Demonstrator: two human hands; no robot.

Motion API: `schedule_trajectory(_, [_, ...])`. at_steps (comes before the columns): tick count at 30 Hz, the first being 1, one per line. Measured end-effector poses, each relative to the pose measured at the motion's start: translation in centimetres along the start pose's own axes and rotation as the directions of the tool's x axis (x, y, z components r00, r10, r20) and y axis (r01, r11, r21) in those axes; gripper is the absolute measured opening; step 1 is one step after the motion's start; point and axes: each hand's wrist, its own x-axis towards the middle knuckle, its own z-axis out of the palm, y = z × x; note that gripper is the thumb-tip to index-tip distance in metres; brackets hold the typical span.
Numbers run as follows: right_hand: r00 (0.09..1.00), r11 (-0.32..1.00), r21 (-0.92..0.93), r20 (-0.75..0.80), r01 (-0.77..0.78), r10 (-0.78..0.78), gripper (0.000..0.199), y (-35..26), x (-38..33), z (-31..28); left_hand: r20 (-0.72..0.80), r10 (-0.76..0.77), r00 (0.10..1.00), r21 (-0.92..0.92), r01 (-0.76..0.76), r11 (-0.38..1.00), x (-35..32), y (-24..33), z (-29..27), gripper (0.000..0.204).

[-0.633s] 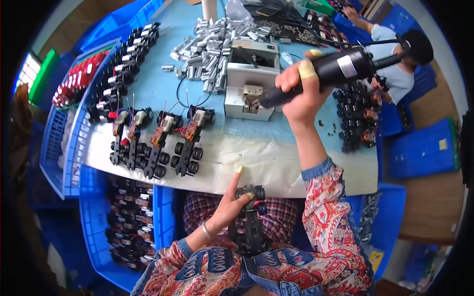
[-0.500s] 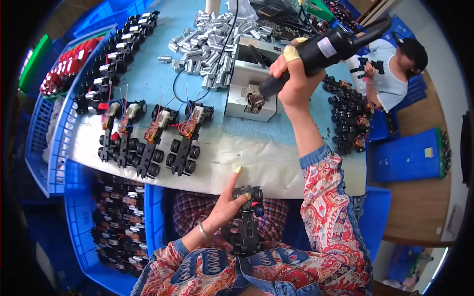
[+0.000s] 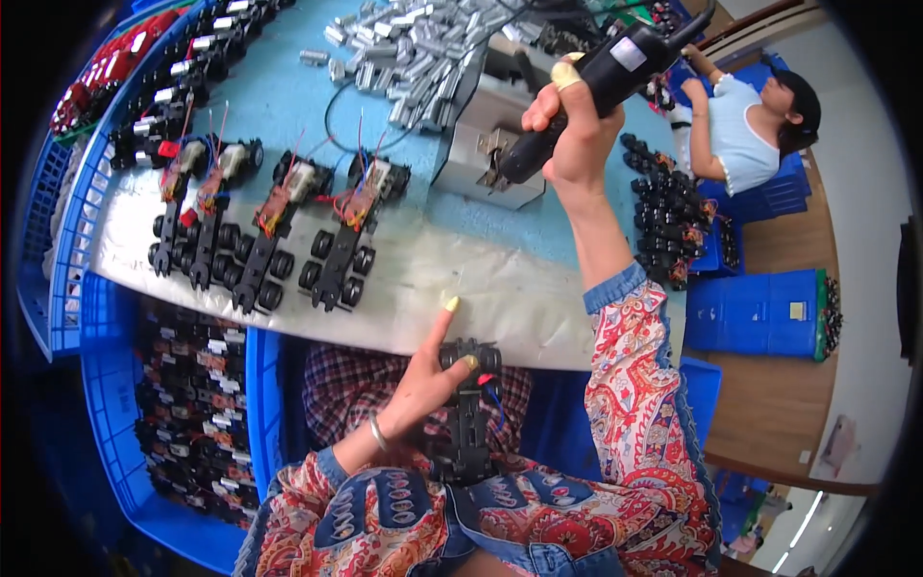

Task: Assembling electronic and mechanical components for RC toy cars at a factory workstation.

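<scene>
My right hand (image 3: pixel 580 130) is wrapped round a black electric screwdriver (image 3: pixel 630 72), its nose pointing down and left. The tip is over the front of a grey metal box (image 3: pixel 495 135), at an opening with small metal parts. My left hand (image 3: pixel 423 385) holds a black toy truck chassis (image 3: pixel 469 423) against my lap at the table edge. Its thumb presses near the wheels, and the index finger stretches forward. Red and blue wires show on the chassis. Yellow covers sit on several fingertips. On the table to the left stand several similar chassis (image 3: pixel 336 260) with wires and motors.
A heap of silver cylindrical parts (image 3: pixel 413 58) lies at the back of the table (image 3: pixel 404 298). Blue crates (image 3: pixel 264 413) full of chassis stand at left. More black chassis (image 3: pixel 659 216) line the table's right side. Another person (image 3: pixel 755 125) works beyond, near blue bins (image 3: pixel 760 308).
The whole view has shifted a little. Both hands keep their holds, and the screwdriver's nose stays at the metal box. The other person has turned and no longer holds up a dark object.
</scene>
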Motion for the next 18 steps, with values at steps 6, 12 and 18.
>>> schedule_trajectory(6, [0.956, 0.941, 0.172, 0.053, -0.293, 0.288, 0.024, -2.7, -7.4, -0.6, -0.055, 0.152, 0.987, 0.020, -0.151, 0.988, 1.1, -1.7, 0.3, 0.072])
schedule_trajectory(12, [0.918, 0.934, 0.035, 0.200, -0.355, 0.342, 0.033, -2.1, -13.7, -0.9, -0.069, 0.166, 0.984, 0.058, -0.162, 0.985, 1.3, -2.0, 0.4, 0.074])
schedule_trajectory(18, [0.911, 0.940, -0.053, 0.232, -0.337, 0.340, 0.036, -1.9, -14.5, -0.8, -0.065, 0.062, 0.996, -0.032, -0.064, 0.997, 0.7, -1.0, 0.5, 0.075])
